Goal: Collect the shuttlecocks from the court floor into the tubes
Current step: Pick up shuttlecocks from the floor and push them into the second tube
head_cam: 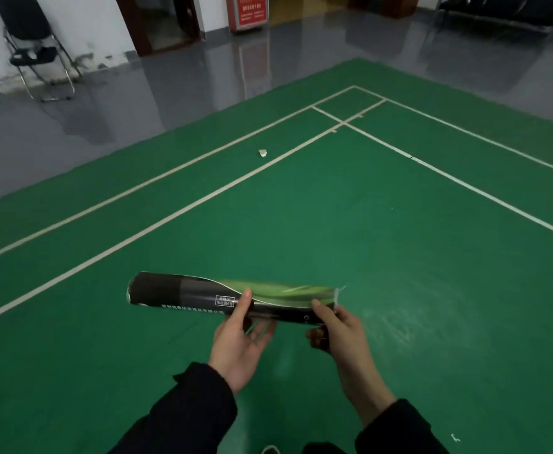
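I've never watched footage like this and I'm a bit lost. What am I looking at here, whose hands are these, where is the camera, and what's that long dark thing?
There is no machine: the camera sits on a person's head, looking forward and down. The left hand and right hand hold a shuttlecock tube, black and green, roughly level, with feathers showing at its right end. Below is a green badminton court floor with white lines. One shuttlecock lies farther ahead between two lines. A folding chair stands by the wall at the far left.
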